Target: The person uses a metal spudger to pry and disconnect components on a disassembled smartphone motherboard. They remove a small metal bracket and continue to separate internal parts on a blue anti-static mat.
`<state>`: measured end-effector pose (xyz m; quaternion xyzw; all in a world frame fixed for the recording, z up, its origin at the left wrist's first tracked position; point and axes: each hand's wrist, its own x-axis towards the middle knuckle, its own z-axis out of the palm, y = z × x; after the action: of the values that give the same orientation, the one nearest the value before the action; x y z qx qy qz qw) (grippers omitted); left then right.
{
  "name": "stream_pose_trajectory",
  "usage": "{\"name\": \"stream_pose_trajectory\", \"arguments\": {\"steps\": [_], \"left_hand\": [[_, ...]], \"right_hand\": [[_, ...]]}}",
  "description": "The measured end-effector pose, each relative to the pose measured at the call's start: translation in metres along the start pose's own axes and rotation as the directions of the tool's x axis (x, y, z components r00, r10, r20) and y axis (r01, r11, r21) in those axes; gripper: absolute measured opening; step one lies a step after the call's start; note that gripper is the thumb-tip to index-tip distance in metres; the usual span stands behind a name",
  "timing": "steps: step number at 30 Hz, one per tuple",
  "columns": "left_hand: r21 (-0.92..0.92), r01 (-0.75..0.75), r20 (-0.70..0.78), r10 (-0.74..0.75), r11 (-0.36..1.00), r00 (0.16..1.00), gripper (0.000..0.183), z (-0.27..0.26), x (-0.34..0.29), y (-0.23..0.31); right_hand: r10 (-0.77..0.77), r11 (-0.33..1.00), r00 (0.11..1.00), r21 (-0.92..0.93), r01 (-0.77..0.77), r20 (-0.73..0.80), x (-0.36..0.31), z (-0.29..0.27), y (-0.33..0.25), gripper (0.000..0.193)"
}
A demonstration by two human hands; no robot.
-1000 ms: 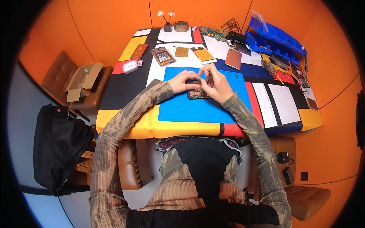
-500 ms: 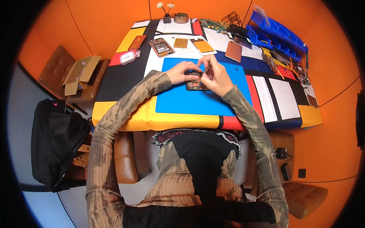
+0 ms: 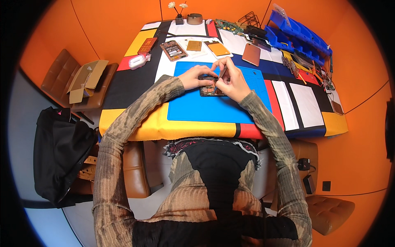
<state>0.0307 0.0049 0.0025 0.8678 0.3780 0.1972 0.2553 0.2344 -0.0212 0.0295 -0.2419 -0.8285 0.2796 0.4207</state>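
An opened phone (image 3: 208,90) with its circuit board bare lies on the blue mat (image 3: 187,109). My left hand (image 3: 196,77) comes in from the left, its fingers curled over the phone's upper left edge and closed on it. Above the phone's right side, my right hand (image 3: 231,82) is pinched round a thin, slim tool (image 3: 222,74), pointing down at the board. The tool's tip is too small to make out, and whether it touches the board I cannot tell. The hands cover the far edge and right end of the phone.
Beyond the mat lie another opened phone (image 3: 174,50), a white phone with an orange panel (image 3: 217,48) and a brown phone (image 3: 251,54). A white earbud case (image 3: 137,61) sits to the left. Blue parts bins (image 3: 300,35) and hand tools (image 3: 291,68) occupy the right back.
My right hand has shifted very slightly, and the slim tool shows more clearly between its fingers. My left hand keeps its place on the phone.
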Motion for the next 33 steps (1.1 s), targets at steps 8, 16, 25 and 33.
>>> {"name": "stream_pose_trajectory", "arguments": {"steps": [8, 16, 25, 33], "left_hand": [[0.005, -0.039, -0.067, 0.039, 0.999, 0.997, 0.040, 0.004, 0.002, -0.005], [-0.007, -0.021, -0.009, 0.021, 1.000, 1.000, 0.039, 0.002, 0.001, -0.006], [-0.024, -0.015, 0.003, 0.015, 1.000, 1.000, 0.039, 0.001, 0.001, -0.004], [-0.569, 0.056, 0.003, -0.066, 0.821, 0.998, 0.028, 0.002, 0.005, -0.009]], "right_hand": [[0.019, 0.999, 1.000, -0.048, -0.020, -0.022, 0.001, 0.000, -0.002, 0.025], [0.011, 1.000, 1.000, 0.020, -0.010, -0.014, 0.000, 0.000, 0.002, 0.025], [0.008, 0.991, 0.998, 0.133, 0.000, -0.061, 0.002, 0.001, 0.005, 0.027], [-0.012, 0.997, 0.957, 0.065, 0.032, -0.289, 0.002, -0.001, 0.011, 0.026]]}}
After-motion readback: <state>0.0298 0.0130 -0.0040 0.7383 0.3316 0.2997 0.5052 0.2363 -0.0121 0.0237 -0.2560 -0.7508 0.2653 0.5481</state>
